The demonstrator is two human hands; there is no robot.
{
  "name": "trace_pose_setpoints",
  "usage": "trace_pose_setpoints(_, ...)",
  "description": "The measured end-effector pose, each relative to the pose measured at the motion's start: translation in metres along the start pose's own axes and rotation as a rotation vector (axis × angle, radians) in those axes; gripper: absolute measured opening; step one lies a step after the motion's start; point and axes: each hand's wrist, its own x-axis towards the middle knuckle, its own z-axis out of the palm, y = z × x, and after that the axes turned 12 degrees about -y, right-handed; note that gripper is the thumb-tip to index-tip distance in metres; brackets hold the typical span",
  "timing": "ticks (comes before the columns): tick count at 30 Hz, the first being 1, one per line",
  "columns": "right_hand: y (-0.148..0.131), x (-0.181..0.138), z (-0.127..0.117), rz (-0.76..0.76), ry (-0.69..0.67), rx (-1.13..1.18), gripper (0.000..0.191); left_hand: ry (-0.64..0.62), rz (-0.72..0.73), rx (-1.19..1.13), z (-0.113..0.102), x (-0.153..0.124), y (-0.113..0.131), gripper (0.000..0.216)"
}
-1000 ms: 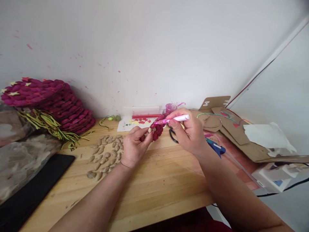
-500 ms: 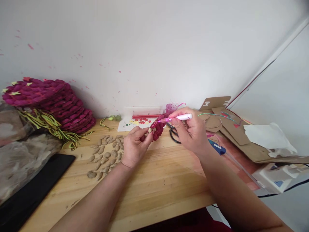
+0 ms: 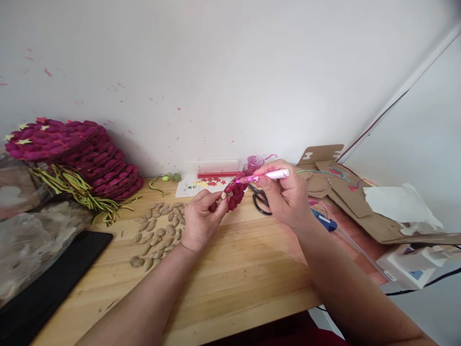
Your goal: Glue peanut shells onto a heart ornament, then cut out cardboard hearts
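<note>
My left hand [image 3: 200, 218] is closed in a pinch on the edge of a small magenta disc of painted shells [image 3: 235, 193], held upright above the wooden table [image 3: 230, 278]. My right hand [image 3: 284, 197] grips a white-handled brush [image 3: 268, 176] whose pink tip touches the top of the disc. Beside my left hand several unpainted beige shells [image 3: 158, 235] lie scattered on the table.
A stack of magenta shell discs [image 3: 82, 154] with green-yellow strips [image 3: 72, 185] stands at the left. A black tablet [image 3: 54, 278] lies front left. Behind my hands are a star sticker sheet [image 3: 207, 182], a pink cup [image 3: 255, 161], scissors [image 3: 260, 201], cardboard pieces [image 3: 338, 182] and a blue tool [image 3: 324, 221].
My right hand with the brush has shifted slightly right and up along the disc's edge. My left hand holds its place.
</note>
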Motion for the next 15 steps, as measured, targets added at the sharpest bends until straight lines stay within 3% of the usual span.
trace_pose_setpoints(15, 0.0016, 0.0010, 0.0000, -0.009, -0.007, 0.009, 0.009, -0.021, -0.022, 0.014, -0.0004, -0.0005, 0.0005, 0.024)
